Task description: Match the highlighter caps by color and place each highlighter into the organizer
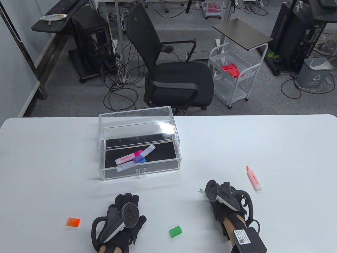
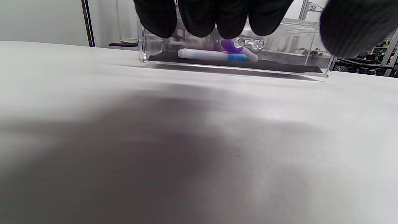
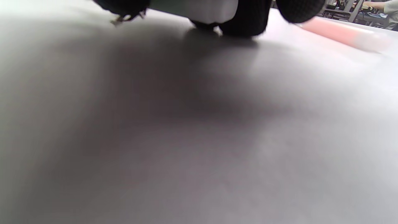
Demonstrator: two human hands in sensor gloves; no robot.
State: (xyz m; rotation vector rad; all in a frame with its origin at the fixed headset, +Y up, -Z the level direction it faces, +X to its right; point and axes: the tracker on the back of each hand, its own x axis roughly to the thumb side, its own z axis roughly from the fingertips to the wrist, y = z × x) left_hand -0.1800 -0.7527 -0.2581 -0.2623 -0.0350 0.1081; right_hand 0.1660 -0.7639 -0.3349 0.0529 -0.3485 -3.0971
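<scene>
The left hand (image 1: 123,218) lies flat on the white table (image 1: 276,147) at the lower centre-left of the table view, fingers straight and spread, gripping nothing; its fingertips (image 2: 199,18) hang in along the top edge of the left wrist view. The right hand (image 1: 223,203), at the lower right, sits knuckles-up with its fingers curled around a green highlighter (image 1: 202,191), whose uncapped tip pokes out to the hand's left. In the right wrist view only a pale piece of the barrel (image 3: 192,7) shows between dark fingers.

The green cap (image 1: 175,231) lies between the two hands near the bottom edge. The orange cap (image 1: 73,222) lies left of the left hand. The orange highlighter (image 1: 253,178), uncapped, lies just right of the right hand, apart from it. The clear organizer (image 1: 139,147) stands in the middle of the table, above the left hand, holding three capped highlighters crossed over one another: pink (image 1: 129,157), purple (image 1: 143,154) and blue (image 1: 131,164).

Bare tabletop stretches wide at the far left and the right of the frame. The tracker covers most of the right hand, so its exact hold is hard to make out, and both wrist views are mostly shadowed table.
</scene>
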